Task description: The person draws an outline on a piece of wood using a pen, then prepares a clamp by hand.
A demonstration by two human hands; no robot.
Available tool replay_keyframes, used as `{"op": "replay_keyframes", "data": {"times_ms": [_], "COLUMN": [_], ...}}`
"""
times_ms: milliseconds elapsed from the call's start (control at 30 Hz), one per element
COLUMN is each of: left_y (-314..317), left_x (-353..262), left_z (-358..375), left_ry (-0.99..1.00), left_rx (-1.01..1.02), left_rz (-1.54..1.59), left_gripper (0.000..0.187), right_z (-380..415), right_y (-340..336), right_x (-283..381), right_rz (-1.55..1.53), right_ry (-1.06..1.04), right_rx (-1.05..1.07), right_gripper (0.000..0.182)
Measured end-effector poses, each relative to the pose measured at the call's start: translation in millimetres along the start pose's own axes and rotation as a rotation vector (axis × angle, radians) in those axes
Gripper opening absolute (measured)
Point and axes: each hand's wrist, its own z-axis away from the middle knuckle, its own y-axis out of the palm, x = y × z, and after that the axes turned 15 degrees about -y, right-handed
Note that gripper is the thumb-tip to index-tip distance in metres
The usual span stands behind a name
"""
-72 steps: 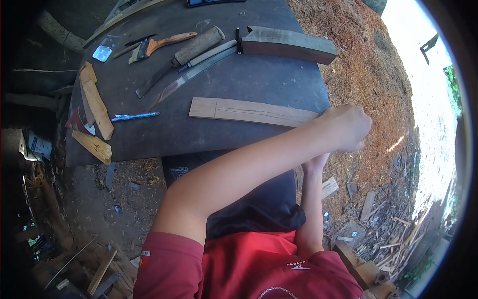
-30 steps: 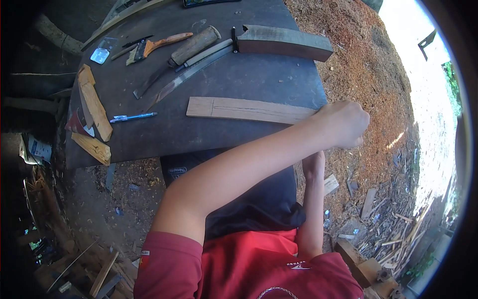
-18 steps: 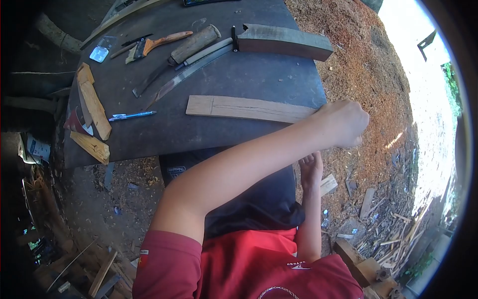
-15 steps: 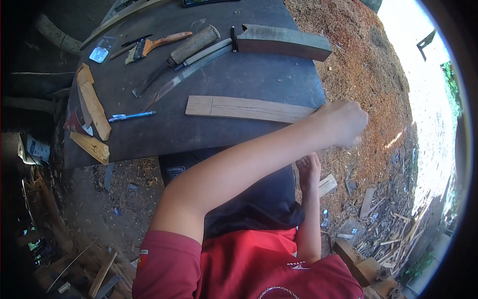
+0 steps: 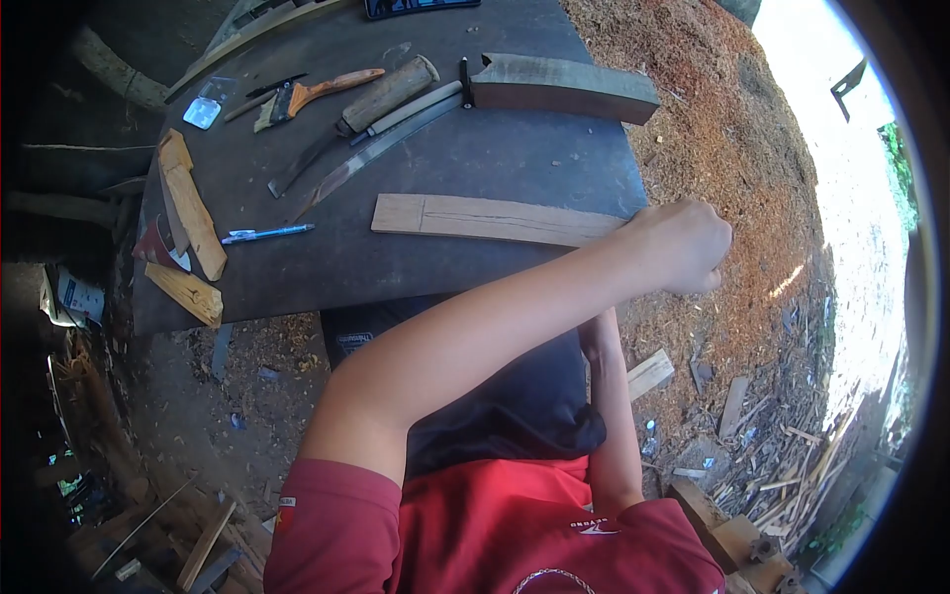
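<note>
A flat wooden board (image 5: 495,218) with pencil lines lies along the dark table's near right side. My left arm reaches across my body, and my left hand (image 5: 685,246) is closed in a fist around the board's right end at the table edge; that end is hidden by the hand. My right hand (image 5: 598,329) is under my left forearm; only the wrist part shows, and its fingers are hidden. A blue pen (image 5: 267,234) lies left of the board.
On the table (image 5: 346,272) are a paintbrush (image 5: 332,89), a wooden-handled chisel (image 5: 391,94), a thick wooden block (image 5: 564,84) and wood offcuts (image 5: 193,218). Sawdust (image 5: 732,158) covers the ground to the right. Scrap wood (image 5: 732,530) lies at the lower right.
My right hand has moved up behind my left forearm, so its fingers no longer show. My left hand stays closed at the board's end. The view has shifted slightly.
</note>
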Motion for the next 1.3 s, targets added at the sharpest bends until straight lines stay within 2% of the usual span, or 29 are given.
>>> {"op": "replay_keyframes", "data": {"times_ms": [100, 200, 367, 467, 667, 867, 967, 1167, 1300], "left_y": [3, 3, 4, 3, 1, 1, 4, 0, -4], "left_x": [2, 2, 3, 1, 0, 1, 2, 0, -3], "left_z": [-2, -2, -3, -1, 3, 2, 1, 4, 5], "left_ry": [0.009, 0.013, 0.031, 0.012, -0.014, -0.009, 0.009, -0.020, -0.041], "left_rx": [0.010, 0.014, 0.009, 0.004, -0.003, -0.005, -0.032, -0.017, 0.009], "left_rz": [-0.004, -0.015, -0.004, -0.002, 0.011, 0.008, 0.010, 0.001, 0.002], "left_gripper": [0.023, 0.023, 0.023, 0.022, 0.022, 0.020, 0.021, 0.022, 0.022], "right_z": [-11, -29, -43, -41, -26, 14, 35, 42, 29], "right_y": [7, -1, -5, -19, -42, -41, -20, -3, -4], "right_x": [6, 13, 32, 29, 28, 30, 33, 28, 13], "right_rz": [-0.235, -0.344, -0.395, -0.304, -0.431, -0.305, -0.238, -0.117, -0.092], "right_ry": [0.010, 0.016, -0.063, -0.082, -0.151, -0.110, -0.086, 0.078, 0.117], "right_rx": [0.046, 0.098, 0.050, 0.016, -0.126, -0.214, -0.217, -0.129, 0.000], "right_gripper": [0.047, 0.057, 0.063, 0.063, 0.051, 0.040, 0.020, 0.020, 0.029]}}
